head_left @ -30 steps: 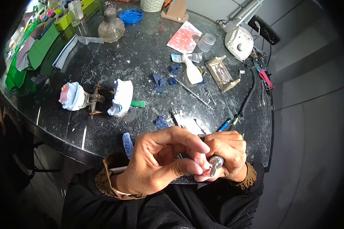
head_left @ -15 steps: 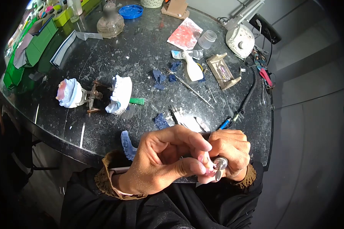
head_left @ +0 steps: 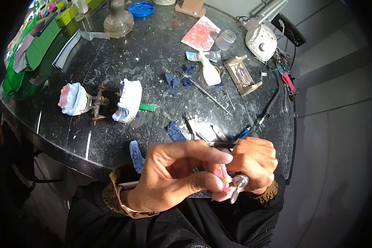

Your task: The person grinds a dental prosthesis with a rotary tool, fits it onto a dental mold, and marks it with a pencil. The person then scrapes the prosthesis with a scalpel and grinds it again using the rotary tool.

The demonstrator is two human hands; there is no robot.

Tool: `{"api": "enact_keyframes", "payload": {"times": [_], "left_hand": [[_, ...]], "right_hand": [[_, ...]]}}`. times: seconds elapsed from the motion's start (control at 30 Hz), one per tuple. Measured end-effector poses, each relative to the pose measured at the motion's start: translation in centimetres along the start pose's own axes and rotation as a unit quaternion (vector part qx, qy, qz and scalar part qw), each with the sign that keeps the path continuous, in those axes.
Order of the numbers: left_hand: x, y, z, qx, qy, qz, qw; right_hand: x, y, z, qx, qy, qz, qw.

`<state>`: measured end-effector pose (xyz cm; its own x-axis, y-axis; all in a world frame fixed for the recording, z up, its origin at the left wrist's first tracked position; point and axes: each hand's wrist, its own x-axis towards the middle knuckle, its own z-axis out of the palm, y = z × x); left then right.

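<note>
Left hand (head_left: pixel 167 177): thumb and forefinger pinched on pink piece (head_left: pixel 224 171), held up at near edge of table (head_left: pixel 153 58). Right hand (head_left: pixel 258 163): fingers wrapped round handpiece (head_left: pixel 241 180), head just beside piece (contact, cannot tell). Blue arch (head_left: pixel 135 157) lies near left wrist.

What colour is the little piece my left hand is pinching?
The little piece looks mostly pink, in the head view.

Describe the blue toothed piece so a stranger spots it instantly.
Start at the black table, then find the left hand at its near edge. Just left of that hand lies the blue toothed piece. It is paler than the crumpled navy scrap and far slimmer than the white cast.
</note>
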<state>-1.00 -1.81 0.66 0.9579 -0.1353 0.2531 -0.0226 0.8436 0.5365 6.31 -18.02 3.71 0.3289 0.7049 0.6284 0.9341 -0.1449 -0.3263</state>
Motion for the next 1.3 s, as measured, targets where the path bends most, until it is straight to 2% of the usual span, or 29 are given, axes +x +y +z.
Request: {"api": "enact_keyframes", "payload": {"times": [0.07, 0.17, 0.5, 0.8, 1.0, 1.03, 1.23, 1.3], "left_hand": [[-0.1, 0.5, 0.2, 0.031, 0.015, 0.017, 0.999], [0.1, 1.4, -0.1, 0.171, -0.002, 0.022, 0.985], [0.3, 1.5, -0.1, 0.175, -0.008, -0.001, 0.984], [0.3, 1.4, -0.5, 0.211, -0.016, 0.045, 0.976], [0.2, 1.0, -0.3, 0.204, 0.020, 0.063, 0.977], [0.2, 1.1, -0.3, 0.221, 0.017, 0.071, 0.973], [0.3, 1.4, -0.2, 0.308, 0.017, 0.101, 0.946], [0.3, 1.3, -0.4, 0.324, 0.020, 0.107, 0.940]], "right_hand": [[0.1, 0.3, -0.4, -0.005, -0.010, 0.003, 1.000], [0.2, 0.3, -0.7, -0.033, -0.033, 0.007, 0.999], [0.3, 0.3, -0.7, -0.067, -0.069, 0.006, 0.995], [0.6, 0.0, -1.1, -0.105, -0.080, 0.012, 0.991], [0.3, 0.3, -1.1, -0.141, -0.076, -0.024, 0.987], [0.3, 0.3, -1.2, -0.150, -0.079, -0.036, 0.985], [0.2, -0.3, -1.1, -0.165, -0.070, 0.036, 0.983], [0.3, 0.0, -1.1, -0.181, -0.072, 0.020, 0.981]]}}
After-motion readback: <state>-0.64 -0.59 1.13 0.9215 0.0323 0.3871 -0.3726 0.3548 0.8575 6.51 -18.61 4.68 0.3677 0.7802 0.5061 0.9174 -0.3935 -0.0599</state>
